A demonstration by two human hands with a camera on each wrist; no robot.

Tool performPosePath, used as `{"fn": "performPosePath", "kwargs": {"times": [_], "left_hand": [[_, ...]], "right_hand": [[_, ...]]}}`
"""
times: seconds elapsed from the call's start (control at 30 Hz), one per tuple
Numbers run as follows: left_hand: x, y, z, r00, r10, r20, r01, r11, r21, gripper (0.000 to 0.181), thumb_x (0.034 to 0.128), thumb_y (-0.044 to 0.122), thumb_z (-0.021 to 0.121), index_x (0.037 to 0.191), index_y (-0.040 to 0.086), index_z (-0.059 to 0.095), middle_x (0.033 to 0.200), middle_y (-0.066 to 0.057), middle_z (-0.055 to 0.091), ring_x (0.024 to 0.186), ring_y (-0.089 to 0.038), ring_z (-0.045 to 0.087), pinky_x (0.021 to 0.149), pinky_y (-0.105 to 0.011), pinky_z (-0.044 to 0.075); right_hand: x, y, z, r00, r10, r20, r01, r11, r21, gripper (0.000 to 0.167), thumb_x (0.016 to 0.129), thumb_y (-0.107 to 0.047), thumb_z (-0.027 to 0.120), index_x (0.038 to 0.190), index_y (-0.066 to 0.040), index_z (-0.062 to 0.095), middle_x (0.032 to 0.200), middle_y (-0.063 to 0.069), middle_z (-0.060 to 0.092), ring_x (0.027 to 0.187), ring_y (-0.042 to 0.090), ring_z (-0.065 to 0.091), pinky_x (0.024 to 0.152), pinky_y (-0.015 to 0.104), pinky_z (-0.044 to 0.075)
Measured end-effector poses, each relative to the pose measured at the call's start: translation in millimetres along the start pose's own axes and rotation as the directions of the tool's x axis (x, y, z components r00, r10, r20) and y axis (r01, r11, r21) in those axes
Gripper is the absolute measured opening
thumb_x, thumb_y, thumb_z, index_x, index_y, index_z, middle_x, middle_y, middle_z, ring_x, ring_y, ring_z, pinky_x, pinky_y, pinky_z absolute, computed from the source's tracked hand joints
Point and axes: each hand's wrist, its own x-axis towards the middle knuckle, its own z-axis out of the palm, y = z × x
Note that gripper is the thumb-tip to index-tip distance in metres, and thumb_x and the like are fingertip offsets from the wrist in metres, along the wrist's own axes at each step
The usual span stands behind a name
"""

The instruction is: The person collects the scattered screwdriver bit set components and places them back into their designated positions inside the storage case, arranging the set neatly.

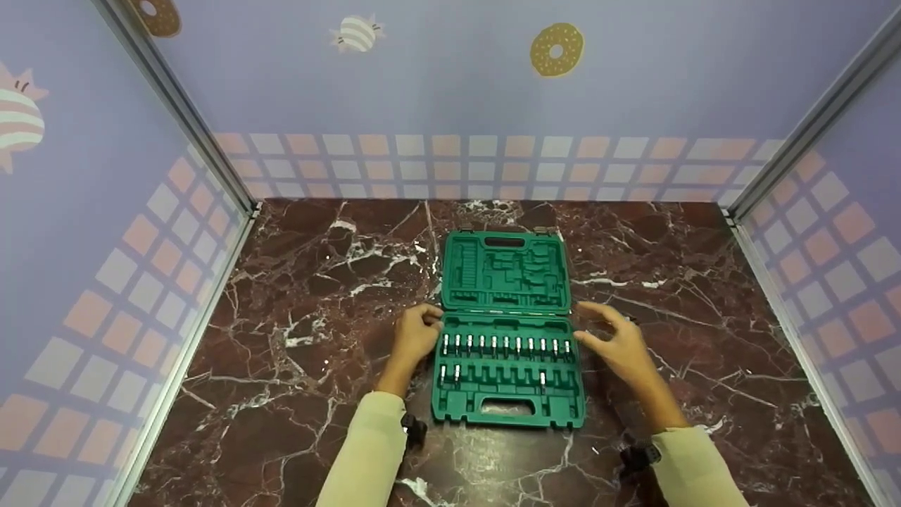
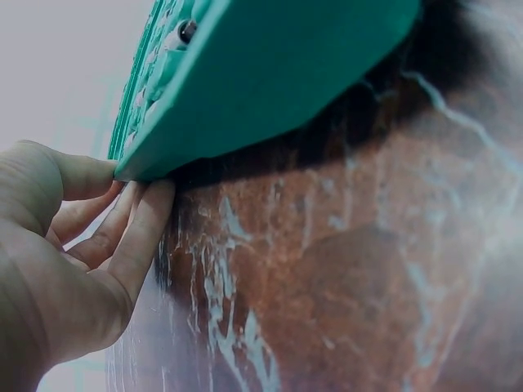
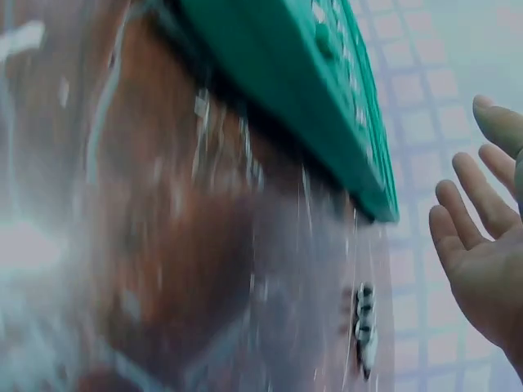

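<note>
A green socket set case point(image 1: 507, 410) lies unfolded on the table, its moulded lid point(image 1: 468, 264) flat on the far side. Silver sockets point(image 1: 518, 345) fill the upper row of the near half; a few more point(image 1: 543, 381) stand in the lower row. At the case's left side, close to the hinge, my left hand point(image 1: 418, 334) pinches the edge. The left wrist view shows that hand's thumb point(image 2: 88, 175) on the rim and fingertips beneath the corner. My right hand point(image 1: 619, 345) is spread beside the right edge, apart from the case in the right wrist view, holding nothing.
A small dark and silver object point(image 3: 365, 331) lies on the table to the right of the case, mostly hidden behind my right hand in the head view. Panelled walls point(image 1: 450, 91) enclose the red-brown marbled tabletop point(image 1: 317, 296) at the back and both sides.
</note>
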Motion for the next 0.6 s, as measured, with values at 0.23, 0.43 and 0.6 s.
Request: {"fn": "performPosePath", "kwargs": {"times": [0.23, 0.43, 0.6], "left_hand": [[0.6, 1.1, 0.6, 1.000, 0.027, 0.004, -0.027, 1.000, -0.007, 0.013, 0.0900, -0.001, 0.070, 0.100, 0.006, 0.077, 0.091, -0.010, 0.075, 0.088, -0.028, 0.070, 0.082, -0.045, 0.056], [0.1, 1.7, 0.1, 1.000, 0.023, 0.002, -0.023, 1.000, 0.005, 0.013, 0.0900, 0.000, 0.071, 0.100, 0.006, 0.077, 0.091, -0.009, 0.075, 0.087, -0.028, 0.070, 0.082, -0.045, 0.056], [-0.8, 1.7, -1.1, 1.000, 0.013, 0.005, -0.013, 1.000, 0.007, 0.012, 0.0904, 0.001, 0.071, 0.100, 0.006, 0.077, 0.092, -0.009, 0.075, 0.086, -0.027, 0.069, 0.081, -0.045, 0.056]], "right_hand": [[0.4, 24, -28, 0.995, 0.009, -0.095, -0.022, 0.990, -0.136, 0.059, 0.082, -0.012, 0.088, 0.135, -0.005, 0.065, 0.135, 0.014, 0.065, 0.121, 0.025, 0.059, 0.103, 0.027, 0.044], [0.3, 41, -48, 0.996, 0.010, -0.090, -0.029, 0.976, -0.216, 0.056, 0.084, -0.014, 0.087, 0.134, -0.004, 0.064, 0.136, 0.015, 0.062, 0.125, 0.034, 0.058, 0.105, 0.038, 0.041], [1.3, 52, -59, 0.998, 0.008, -0.062, -0.024, 0.963, -0.269, 0.050, 0.085, -0.010, 0.084, 0.131, -0.004, 0.066, 0.135, 0.017, 0.060, 0.126, 0.035, 0.056, 0.107, 0.051, 0.040]]}}
